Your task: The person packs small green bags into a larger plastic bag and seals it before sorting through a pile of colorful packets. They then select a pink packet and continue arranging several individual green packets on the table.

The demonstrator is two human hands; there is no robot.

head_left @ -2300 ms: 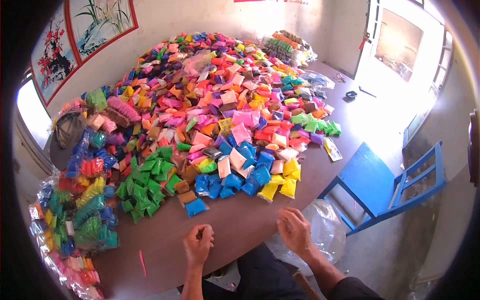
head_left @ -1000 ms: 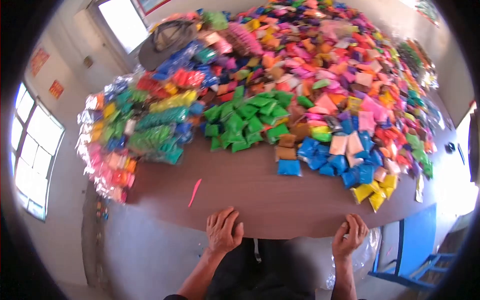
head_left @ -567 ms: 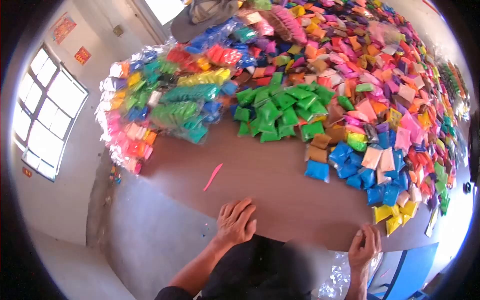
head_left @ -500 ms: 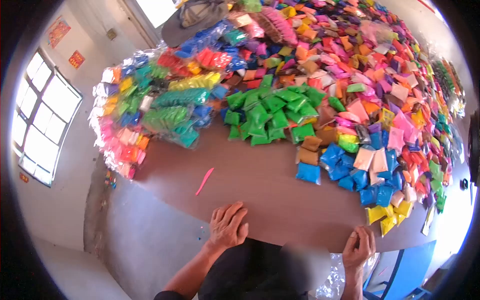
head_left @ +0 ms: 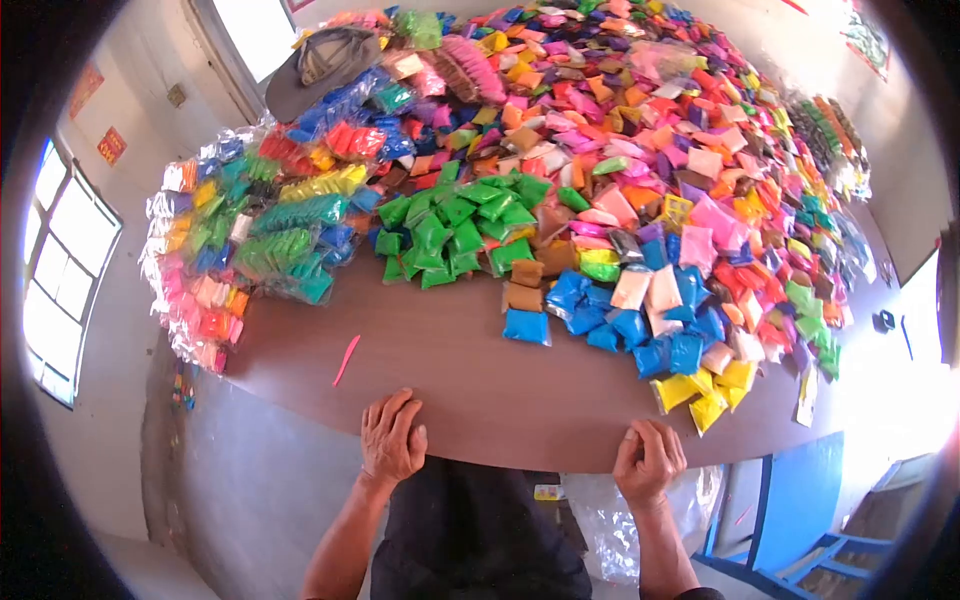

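Seeing a pink strip (head_left: 346, 361) up-left of the loosely spread left hand (head_left: 392, 438), slanting lengthwise away, way farther from the curled right hand (head_left: 650, 460) (can't tell if empty).

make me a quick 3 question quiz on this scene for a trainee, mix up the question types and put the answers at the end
1. Multiple choice: which packets lie nearest the right hand?
a) the dark green packets
b) the yellow packets
c) the brown packets

2. True or false: the pink strip lies on the table, apart from the left hand.

3. Fill in the missing word: the blue chair stands by the table on the person's ____ side.

Key: 1. b; 2. true; 3. right.
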